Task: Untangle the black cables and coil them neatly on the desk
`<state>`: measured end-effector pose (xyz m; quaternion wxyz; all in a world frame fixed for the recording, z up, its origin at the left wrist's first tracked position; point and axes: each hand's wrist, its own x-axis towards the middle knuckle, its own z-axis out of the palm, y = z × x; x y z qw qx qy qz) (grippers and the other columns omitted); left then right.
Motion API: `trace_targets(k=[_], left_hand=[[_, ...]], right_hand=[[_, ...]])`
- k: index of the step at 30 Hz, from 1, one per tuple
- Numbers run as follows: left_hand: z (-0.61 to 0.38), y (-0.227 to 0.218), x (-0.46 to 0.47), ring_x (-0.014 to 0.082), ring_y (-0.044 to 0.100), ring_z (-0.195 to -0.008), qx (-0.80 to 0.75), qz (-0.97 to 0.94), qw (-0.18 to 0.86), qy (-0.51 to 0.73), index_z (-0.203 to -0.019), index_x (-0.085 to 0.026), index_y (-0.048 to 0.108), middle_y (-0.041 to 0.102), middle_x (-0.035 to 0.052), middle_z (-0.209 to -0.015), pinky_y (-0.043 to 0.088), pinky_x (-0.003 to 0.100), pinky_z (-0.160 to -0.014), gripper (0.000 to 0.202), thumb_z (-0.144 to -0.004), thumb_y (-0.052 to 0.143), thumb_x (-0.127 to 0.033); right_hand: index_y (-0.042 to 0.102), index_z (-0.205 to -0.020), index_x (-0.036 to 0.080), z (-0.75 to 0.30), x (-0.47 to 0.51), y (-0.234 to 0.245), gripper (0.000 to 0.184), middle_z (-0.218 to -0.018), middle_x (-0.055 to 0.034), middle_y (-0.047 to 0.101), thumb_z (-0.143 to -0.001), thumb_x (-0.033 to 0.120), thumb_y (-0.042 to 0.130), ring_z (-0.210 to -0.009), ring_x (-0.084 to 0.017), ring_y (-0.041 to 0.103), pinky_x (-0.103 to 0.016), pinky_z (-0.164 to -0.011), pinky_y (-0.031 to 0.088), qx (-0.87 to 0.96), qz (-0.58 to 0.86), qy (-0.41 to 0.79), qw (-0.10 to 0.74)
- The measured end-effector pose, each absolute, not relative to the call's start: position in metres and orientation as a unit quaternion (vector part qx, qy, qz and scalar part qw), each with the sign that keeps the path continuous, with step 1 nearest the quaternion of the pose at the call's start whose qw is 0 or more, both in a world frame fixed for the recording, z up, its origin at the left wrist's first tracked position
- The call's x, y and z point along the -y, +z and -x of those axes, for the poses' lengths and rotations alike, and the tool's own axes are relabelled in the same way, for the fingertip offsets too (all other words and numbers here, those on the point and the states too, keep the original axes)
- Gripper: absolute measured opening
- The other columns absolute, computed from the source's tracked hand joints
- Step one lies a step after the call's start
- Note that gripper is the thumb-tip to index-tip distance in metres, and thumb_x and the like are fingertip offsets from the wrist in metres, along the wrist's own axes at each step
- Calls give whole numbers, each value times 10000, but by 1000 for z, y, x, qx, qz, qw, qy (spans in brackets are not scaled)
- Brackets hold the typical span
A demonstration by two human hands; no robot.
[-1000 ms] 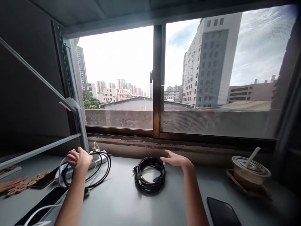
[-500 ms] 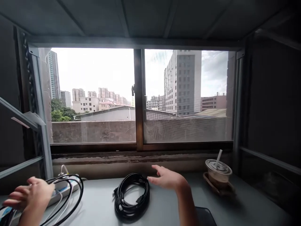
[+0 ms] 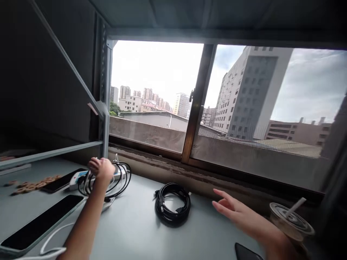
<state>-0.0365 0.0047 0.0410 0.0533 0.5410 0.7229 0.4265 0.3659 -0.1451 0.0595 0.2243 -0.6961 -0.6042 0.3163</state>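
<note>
My left hand (image 3: 101, 169) reaches forward to a loose loop of black cable (image 3: 121, 180) lying over a white power strip (image 3: 78, 177) near the window corner; its fingers curl around the cable and some white leads. A neat coil of black cable (image 3: 172, 203) lies on the grey table (image 3: 135, 231) in the middle. My right hand (image 3: 233, 210) hovers open to the right of that coil, fingers stretched out, touching nothing.
An iced drink cup with a straw (image 3: 291, 224) stands at the right. A dark phone (image 3: 245, 252) lies near the front edge. At the left lie a tablet (image 3: 38, 224), a second phone (image 3: 61, 184) and several small brown pieces (image 3: 32, 185). A metal shelf frame (image 3: 104, 108) stands left of the window.
The view swung back to the left and tilted. My right hand drew away from the coil toward the right. My left hand stays at the loose cable loop.
</note>
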Motion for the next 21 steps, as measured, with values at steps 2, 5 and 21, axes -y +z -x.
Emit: trace_targets(k=[2, 5, 21], left_hand=[[24, 31, -17, 469, -11, -1337, -773, -484, 13, 410, -1183, 98, 466, 308, 320, -1362, 71, 641, -1027, 490, -774, 367, -152], [13, 16, -42, 495, 141, -1317, -820, -429, 1, 379, -1152, 127, 504, 328, 378, -1332, 126, 664, -1002, 472, -760, 365, -96], [12, 69, 11, 275, 607, -997, -766, -504, 65, 393, -1137, -59, 557, 644, 189, -1032, 464, 397, -840, 305, -846, 489, -121]], right_hand=[[364, -1388, 200, -372, 147, 57, 838, -1163, -91, 597, -689, 651, 462, -1126, -233, 533, -263, -919, 426, 610, 686, 319, 233], [356, -1382, 223, -381, 147, 54, 899, -1143, -73, 616, -655, 750, 398, -1124, -238, 539, -283, -928, 430, 609, 685, 318, 242], [437, -1337, 287, -367, 174, 37, 772, -1075, -113, 648, -701, 723, 432, -1016, -339, 610, -497, -859, 483, 601, 709, 100, 355]])
